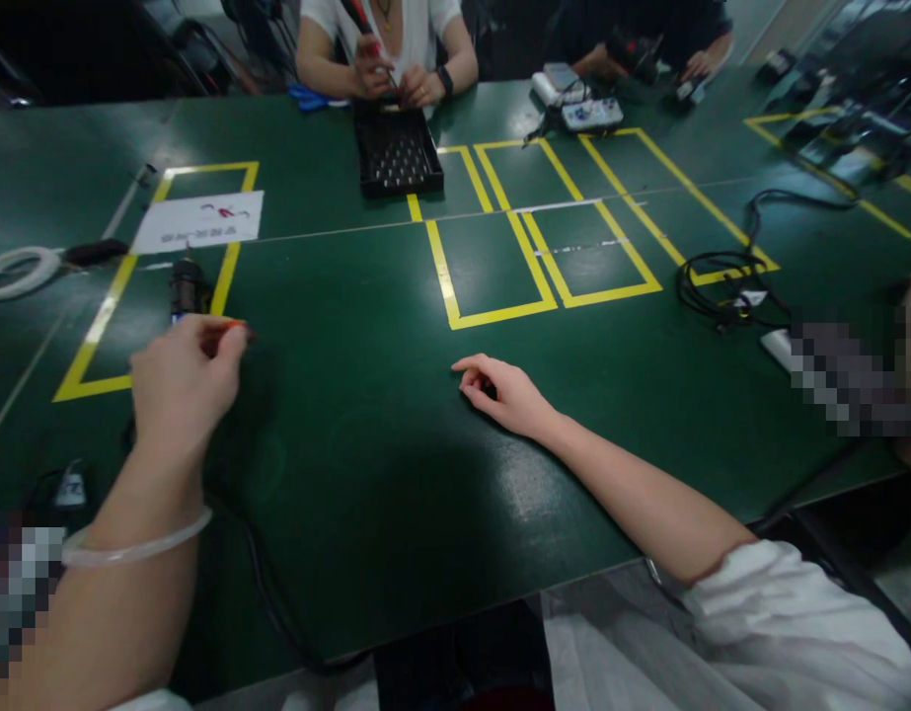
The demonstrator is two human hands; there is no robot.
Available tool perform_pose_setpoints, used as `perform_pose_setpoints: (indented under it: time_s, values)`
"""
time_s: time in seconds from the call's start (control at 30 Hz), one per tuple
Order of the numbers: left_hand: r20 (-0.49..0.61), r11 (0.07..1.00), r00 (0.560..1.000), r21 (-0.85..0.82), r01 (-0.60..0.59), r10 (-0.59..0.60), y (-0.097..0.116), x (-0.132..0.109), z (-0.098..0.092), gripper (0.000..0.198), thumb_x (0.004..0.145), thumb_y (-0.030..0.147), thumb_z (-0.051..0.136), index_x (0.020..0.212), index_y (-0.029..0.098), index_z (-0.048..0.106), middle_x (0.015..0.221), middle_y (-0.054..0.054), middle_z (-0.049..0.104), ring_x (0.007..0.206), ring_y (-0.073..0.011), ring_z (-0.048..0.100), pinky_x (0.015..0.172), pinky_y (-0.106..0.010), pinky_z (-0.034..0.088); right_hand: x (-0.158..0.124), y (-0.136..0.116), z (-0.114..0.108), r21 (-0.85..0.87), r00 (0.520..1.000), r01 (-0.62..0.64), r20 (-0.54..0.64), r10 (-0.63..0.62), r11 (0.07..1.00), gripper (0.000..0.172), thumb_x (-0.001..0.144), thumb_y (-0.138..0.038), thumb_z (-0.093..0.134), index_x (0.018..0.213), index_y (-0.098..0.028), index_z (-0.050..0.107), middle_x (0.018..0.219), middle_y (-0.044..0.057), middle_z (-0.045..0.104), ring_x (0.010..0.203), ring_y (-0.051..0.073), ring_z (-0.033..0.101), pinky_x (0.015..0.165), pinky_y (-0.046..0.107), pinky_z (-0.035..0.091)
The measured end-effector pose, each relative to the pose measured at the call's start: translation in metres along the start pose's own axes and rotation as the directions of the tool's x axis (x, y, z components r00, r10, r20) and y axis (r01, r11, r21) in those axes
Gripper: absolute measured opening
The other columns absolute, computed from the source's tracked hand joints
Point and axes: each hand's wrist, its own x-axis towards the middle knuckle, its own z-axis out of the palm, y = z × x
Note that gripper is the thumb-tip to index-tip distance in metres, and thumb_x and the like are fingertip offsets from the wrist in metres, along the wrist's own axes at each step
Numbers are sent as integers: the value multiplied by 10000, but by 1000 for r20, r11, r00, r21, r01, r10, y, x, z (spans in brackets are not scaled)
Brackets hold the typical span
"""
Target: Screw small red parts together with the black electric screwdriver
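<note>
Two hands at green table (351,296): left hand (181,385) apparently pinches small, blurred orange piece (236,324), left side; right hand (508,395) relaxed, gripping nothing. Loose pinch could drop piece; knuckles crowding black driver (189,288) could knock it.

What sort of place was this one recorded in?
Probably an assembly workroom or workshop: the large green table is marked off with yellow tape, and across it another person's hands are busy above a black tray of small parts.
</note>
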Motion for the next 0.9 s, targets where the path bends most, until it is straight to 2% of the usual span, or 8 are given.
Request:
perform_pose_setpoints:
  time_s: [0.03, 0.1, 0.23, 0.37, 0.43, 0.57, 0.7, 0.9]
  values:
    - [-34, 991, 998, -120, -53, 49, 18, -5, 4, 510, 932, 507, 436, 1249, 144, 601, 1068, -86, 681, 998, -252, 599, 907, -388, 434, 0, 0, 0, 4, 1000, -5, 0, 5, 1000, 278, 903, -136, 543, 1170, -211, 562, 888, 13, 671, 824, 155, 622, 808, 295, 481]
    - [70, 910, 975, -379, -170, 212, 58, -18, 15, 470, 939, 462, 483, 1241, 132, 631, 1012, -79, 702, 944, -207, 642, 900, -344, 464, 0, 0, -1, 27, 1000, -18, -5, 18, 999, 269, 904, -144, 547, 1164, -209, 567, 888, 13, 673, 821, 151, 621, 808, 294, 483]
    - [325, 735, 824, -661, -153, 464, 116, -40, 43, 463, 940, 436, 511, 1279, 142, 626, 876, -55, 679, 849, -184, 639, 849, -325, 485, -1, 2, 1, 192, 1000, -14, 2, 14, 981, 270, 915, -190, 559, 1184, -202, 568, 891, 6, 671, 779, 129, 615, 776, 279, 492]
    - [449, 632, 679, -774, -29, 581, 128, -49, 74, 569, 917, 410, 565, 1416, 144, 496, 869, -41, 655, 813, -167, 622, 782, -301, 486, -1, 2, 4, 364, 999, -19, 48, 2, 931, 313, 894, -279, 640, 1186, -184, 578, 875, 6, 674, 731, 119, 601, 704, 263, 492]
    - [476, 598, 642, -801, 33, 601, 126, -51, 85, 605, 913, 417, 580, 1440, 144, 462, 853, -36, 652, 797, -163, 617, 767, -297, 484, 0, 1, 5, 396, 997, -36, 73, 8, 917, 252, 898, -296, 647, 1114, -176, 600, 870, 14, 684, 736, 121, 607, 690, 261, 487]
    - [468, 560, 676, -823, 98, 569, 122, -54, 90, 541, 933, 412, 556, 1398, 142, 497, 849, -43, 657, 802, -167, 621, 787, -308, 479, -1, 0, 7, 426, 996, -80, 74, 54, 901, 191, 907, -313, 649, 1037, -181, 601, 875, 23, 694, 741, 124, 618, 684, 262, 490]
    - [476, 538, 708, -827, 159, 522, 124, -55, 88, 364, 952, 399, 517, 1171, 118, 595, 864, -60, 662, 809, -170, 625, 809, -321, 480, -2, 1, 8, 409, 998, -54, -7, 62, 911, 182, 888, -290, 668, 1026, -188, 606, 861, 14, 667, 729, 121, 601, 661, 257, 484]
    - [456, 541, 714, -831, 128, 531, 124, -54, 91, 296, 945, 417, 528, 955, 131, 607, 822, -50, 655, 786, -168, 626, 813, -327, 478, -1, 3, 8, 372, 994, -60, -58, 88, 926, 173, 884, -280, 658, 1030, -196, 616, 867, 12, 663, 722, 119, 588, 653, 257, 485]
